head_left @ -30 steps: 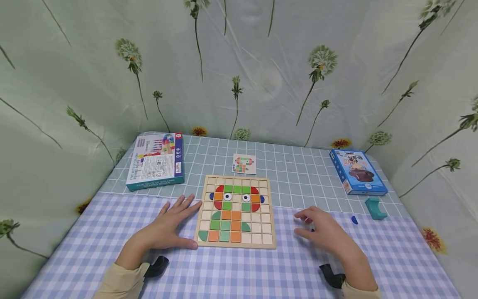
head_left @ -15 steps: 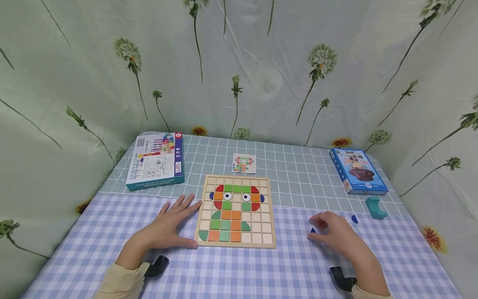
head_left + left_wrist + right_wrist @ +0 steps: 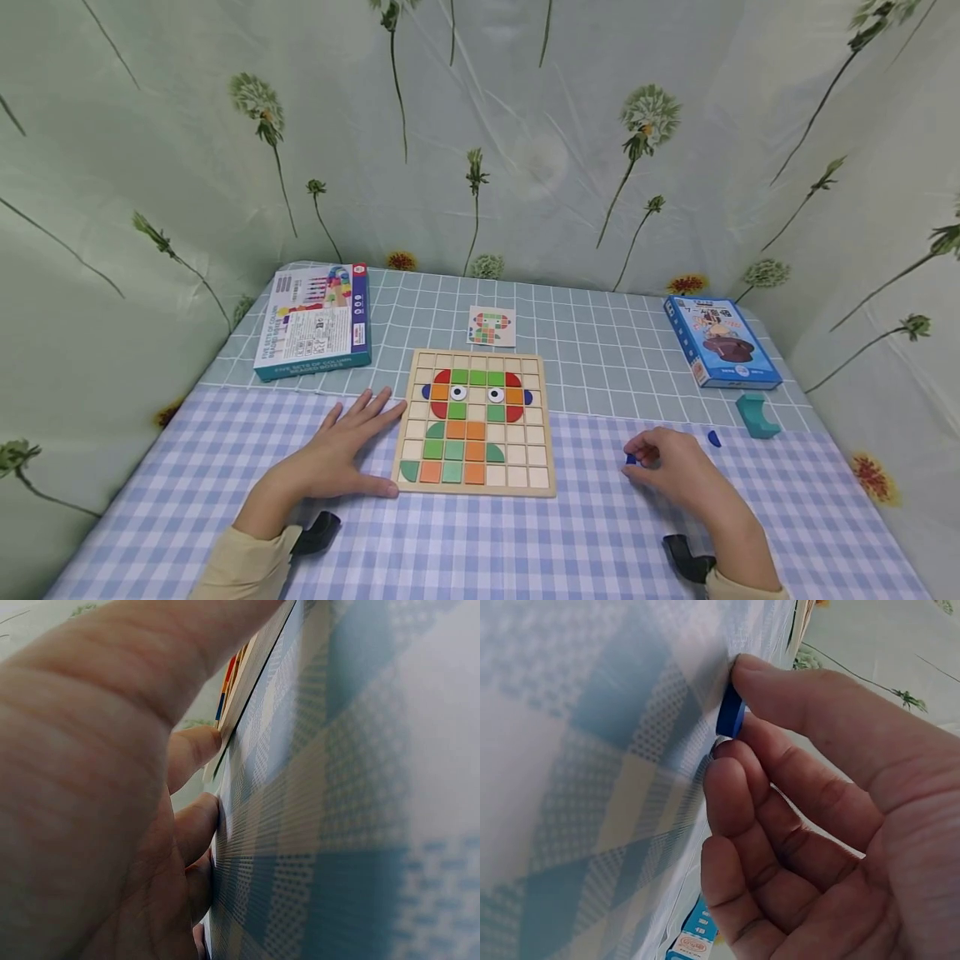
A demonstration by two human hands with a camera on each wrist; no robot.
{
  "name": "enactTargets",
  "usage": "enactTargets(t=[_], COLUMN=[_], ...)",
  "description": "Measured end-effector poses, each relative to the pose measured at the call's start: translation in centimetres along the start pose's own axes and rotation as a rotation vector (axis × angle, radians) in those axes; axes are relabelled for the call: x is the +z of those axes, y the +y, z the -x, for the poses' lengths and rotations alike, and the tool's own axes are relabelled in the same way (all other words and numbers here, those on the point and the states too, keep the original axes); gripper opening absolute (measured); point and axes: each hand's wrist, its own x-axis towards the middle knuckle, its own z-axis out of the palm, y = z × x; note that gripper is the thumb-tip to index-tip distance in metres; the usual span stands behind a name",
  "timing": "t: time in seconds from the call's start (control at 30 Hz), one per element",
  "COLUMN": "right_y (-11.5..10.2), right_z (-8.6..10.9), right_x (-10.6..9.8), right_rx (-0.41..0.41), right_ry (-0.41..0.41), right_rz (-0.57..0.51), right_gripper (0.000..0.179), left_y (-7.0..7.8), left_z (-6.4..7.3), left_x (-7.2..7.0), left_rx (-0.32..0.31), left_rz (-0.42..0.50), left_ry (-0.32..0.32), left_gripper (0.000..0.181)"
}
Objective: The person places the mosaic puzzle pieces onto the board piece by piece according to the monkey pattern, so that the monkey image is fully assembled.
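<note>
My left hand (image 3: 341, 454) lies spread on the checked cloth, index fingertip and thumb tip at the left edge of the wooden grid board (image 3: 550, 467). On the board, red, orange, green and blue tiles form a figure with two round eye tiles. Right of the board, my right hand (image 3: 671, 458) pinches a small blue half-round tile (image 3: 730, 712) between thumb and fingers, close over the cloth. Another blue half-round tile (image 3: 714, 438) lies flat beyond that hand. Behind the board is a picture card (image 3: 492, 327) with a similar figure.
A teal block with a curved cutout (image 3: 757, 417) sits at the right, in front of a blue box (image 3: 722, 342). At the back left lies a white and teal box (image 3: 311, 325). A patterned curtain (image 3: 540, 167) hangs behind the table.
My right hand has moved right and slightly toward me, and its thumb and fingers have closed on the blue half-round tile. The left hand stays in place.
</note>
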Motion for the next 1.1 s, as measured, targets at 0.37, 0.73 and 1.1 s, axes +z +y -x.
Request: enactTargets(t=[0.37, 0.73, 1.1], right_y=[-1.7, -5.6, -12.0], right_z=[-0.3, -1.5, -3.6], right_x=[0.2, 0.8, 2.8], right_rx=[-0.053, -0.201, -0.368], right_ry=[-0.005, -0.021, -0.067], right_rz=[0.009, -0.025, 0.016], right_gripper=[0.022, 0.02, 0.02], left_y=[0.0, 0.0, -0.1], left_z=[0.1, 0.1, -0.1], left_x=[0.1, 0.0, 0.0], left_rx=[-0.001, -0.005, -0.009], left_rz=[-0.004, -0.003, -0.016], left_ry=[0.005, 0.0, -0.005], left_gripper=[0.12, 0.12, 0.12])
